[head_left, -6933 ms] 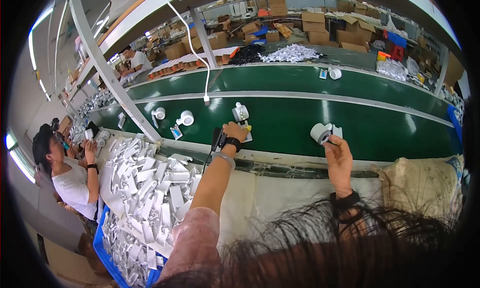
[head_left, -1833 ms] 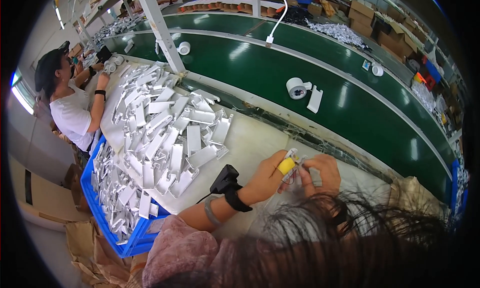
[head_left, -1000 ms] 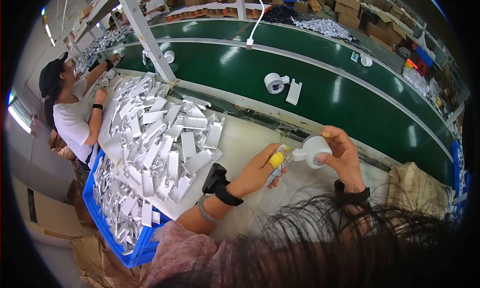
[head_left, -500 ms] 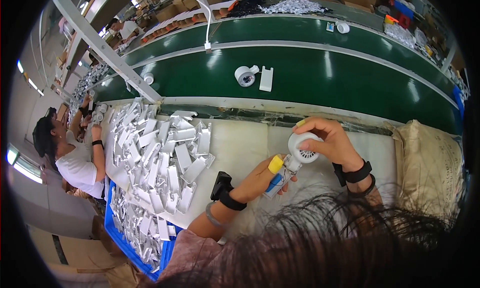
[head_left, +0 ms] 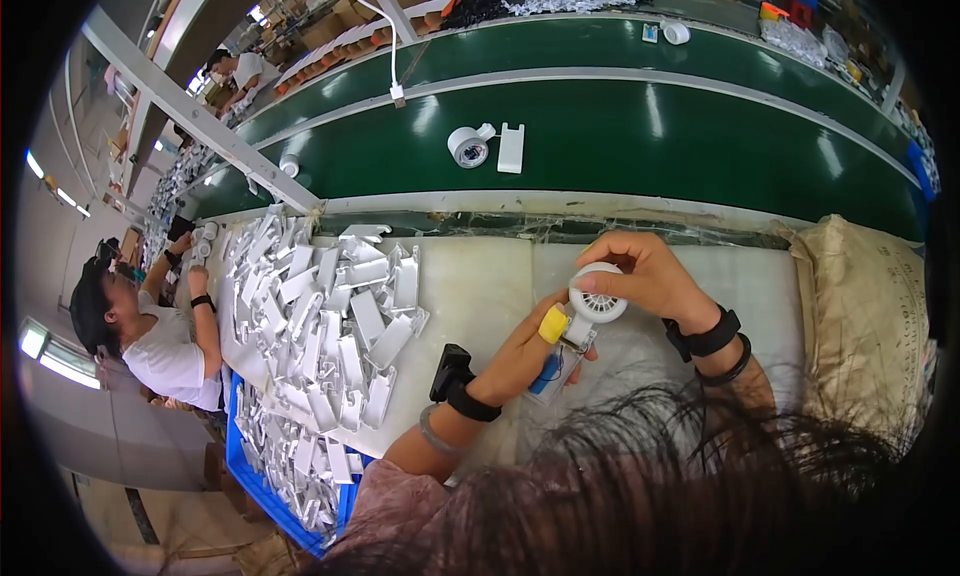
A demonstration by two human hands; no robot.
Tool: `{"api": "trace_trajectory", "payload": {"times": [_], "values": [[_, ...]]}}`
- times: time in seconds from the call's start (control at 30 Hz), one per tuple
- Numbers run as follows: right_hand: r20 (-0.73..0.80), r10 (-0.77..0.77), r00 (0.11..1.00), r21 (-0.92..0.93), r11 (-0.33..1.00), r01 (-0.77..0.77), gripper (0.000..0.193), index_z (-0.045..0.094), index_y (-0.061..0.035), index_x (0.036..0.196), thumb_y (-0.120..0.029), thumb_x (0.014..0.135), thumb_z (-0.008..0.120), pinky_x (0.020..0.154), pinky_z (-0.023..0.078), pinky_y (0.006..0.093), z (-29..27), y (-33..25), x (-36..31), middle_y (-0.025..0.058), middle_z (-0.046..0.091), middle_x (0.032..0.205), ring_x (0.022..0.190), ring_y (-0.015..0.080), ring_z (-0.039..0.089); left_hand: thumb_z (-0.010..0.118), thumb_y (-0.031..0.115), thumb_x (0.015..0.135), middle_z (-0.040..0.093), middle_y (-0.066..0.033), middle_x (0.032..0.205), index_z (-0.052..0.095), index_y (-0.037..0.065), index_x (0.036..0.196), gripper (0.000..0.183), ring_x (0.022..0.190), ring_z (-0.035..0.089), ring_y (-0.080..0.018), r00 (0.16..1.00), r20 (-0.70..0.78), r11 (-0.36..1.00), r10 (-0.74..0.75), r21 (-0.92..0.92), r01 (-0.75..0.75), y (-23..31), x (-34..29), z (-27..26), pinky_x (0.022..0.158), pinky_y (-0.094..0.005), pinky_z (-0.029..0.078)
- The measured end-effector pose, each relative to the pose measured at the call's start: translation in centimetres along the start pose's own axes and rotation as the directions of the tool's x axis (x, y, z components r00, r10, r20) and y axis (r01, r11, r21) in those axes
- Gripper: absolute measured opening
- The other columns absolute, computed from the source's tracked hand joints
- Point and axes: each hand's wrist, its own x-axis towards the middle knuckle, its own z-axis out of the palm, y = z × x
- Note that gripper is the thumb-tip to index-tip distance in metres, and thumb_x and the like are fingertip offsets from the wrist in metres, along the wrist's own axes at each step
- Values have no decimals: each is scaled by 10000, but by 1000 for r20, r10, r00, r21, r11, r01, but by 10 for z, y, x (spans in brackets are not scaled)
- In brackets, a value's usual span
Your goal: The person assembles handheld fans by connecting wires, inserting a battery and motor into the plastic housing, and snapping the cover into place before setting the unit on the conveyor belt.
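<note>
A white track light (head_left: pixel 598 298) with a round, slotted head is between my two hands, above the pale work surface. My right hand (head_left: pixel 645 276) grips the head's rim between thumb and fingers. Below it, my left hand (head_left: pixel 528 361) closes around the light's neck and narrow white body, where a blue part (head_left: pixel 546 374) and thin wires show. A yellow finger cover (head_left: pixel 553 324) sits on a left-hand digit next to the neck. My palm hides part of the body. To the left lies a heap of white rectangular housings (head_left: pixel 350 321).
A blue crate (head_left: pixel 240 456) with more housings stands at lower left. Beyond the work surface runs a green conveyor belt (head_left: pixel 640 166) carrying another white light (head_left: pixel 468 148). A tan sack (head_left: pixel 865 316) flanks my right side. A co-worker (head_left: pixel 165 341) works at far left; a cable (head_left: pixel 395 56) hangs overhead.
The view has shifted slightly. My right hand and the round head are a little lower and farther left in the picture. Both hands keep their hold.
</note>
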Motion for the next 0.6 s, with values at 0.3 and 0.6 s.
{"api": "trace_trajectory", "payload": {"times": [0.3,0.6], "values": [[-31,-269,963,-481,848,222,223,658,-18,943,-233,910,606,685,461,325,35,4,-4,96,636,822,730,234,598,563,442,930,564,-56,1150,377,102,1328,556,858,662,-192,993,25,985,-113,-125,115,-9,9,1,698,-343,582],[-32,-384,923,-612,738,286,231,640,-55,956,-232,957,492,713,426,394,44,8,-4,115,628,854,784,310,581,536,286,956,616,-77,1071,503,56,1217,350,893,648,-174,999,17,972,-32,-233,35,-16,12,-6,773,-344,556]]}}
